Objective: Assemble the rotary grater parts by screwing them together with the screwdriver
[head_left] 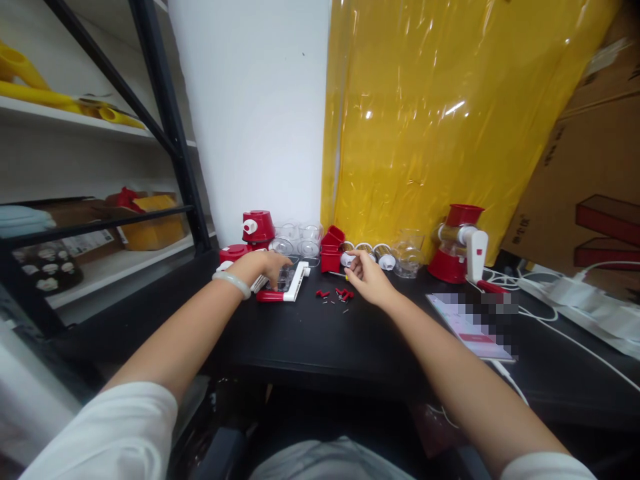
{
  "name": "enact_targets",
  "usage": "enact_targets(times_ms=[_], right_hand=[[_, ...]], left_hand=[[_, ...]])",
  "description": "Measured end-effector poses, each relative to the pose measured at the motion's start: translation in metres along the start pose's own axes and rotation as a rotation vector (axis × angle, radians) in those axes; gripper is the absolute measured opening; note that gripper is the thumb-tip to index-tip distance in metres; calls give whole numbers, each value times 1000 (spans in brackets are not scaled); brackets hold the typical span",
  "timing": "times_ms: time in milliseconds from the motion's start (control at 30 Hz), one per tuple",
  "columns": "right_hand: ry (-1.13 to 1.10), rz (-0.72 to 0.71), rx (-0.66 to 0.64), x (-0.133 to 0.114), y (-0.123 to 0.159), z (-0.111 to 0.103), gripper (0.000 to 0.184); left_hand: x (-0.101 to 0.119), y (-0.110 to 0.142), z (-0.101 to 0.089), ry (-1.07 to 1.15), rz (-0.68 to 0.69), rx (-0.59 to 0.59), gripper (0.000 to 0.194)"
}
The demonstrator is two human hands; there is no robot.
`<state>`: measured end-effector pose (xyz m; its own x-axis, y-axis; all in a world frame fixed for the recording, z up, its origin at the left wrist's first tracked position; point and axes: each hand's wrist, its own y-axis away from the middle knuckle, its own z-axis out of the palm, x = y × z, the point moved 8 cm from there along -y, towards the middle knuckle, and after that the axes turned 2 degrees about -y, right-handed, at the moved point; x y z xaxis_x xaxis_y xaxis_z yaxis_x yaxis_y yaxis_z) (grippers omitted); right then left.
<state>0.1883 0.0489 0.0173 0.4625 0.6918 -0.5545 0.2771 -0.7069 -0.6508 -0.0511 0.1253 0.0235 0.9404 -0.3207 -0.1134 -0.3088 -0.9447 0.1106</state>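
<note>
Left hand [271,266] is held over a clear plastic part [286,278] on the black desk [305,340], fingers bent down onto it; whether it's actually gripped can't be told. Right beside it, a white crank arm [299,281] with a red handle [271,296] is laid out. Right hand [369,277] is curled, thumb and fingers brought close together at a small yellow-ended screwdriver [346,277], but again, a real grip can't be confirmed. Little red pieces [345,294] are scattered between the hands, and a complete-looking rotary grater [447,266] is parked off to the right.
</note>
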Motion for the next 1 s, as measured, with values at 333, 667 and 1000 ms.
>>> enact_targets(times_ms=[333, 667, 1000], right_hand=[[2, 10, 5, 2, -1, -1, 38], [-6, 14, -4, 2, 0, 0, 38], [-26, 29, -25, 1, 0, 0, 38]], left_hand=[[-2, 11, -8, -65, 85, -127, 89], [4, 21, -6, 12, 146, -129, 85], [-8, 7, 1, 183, 176, -199, 90]])
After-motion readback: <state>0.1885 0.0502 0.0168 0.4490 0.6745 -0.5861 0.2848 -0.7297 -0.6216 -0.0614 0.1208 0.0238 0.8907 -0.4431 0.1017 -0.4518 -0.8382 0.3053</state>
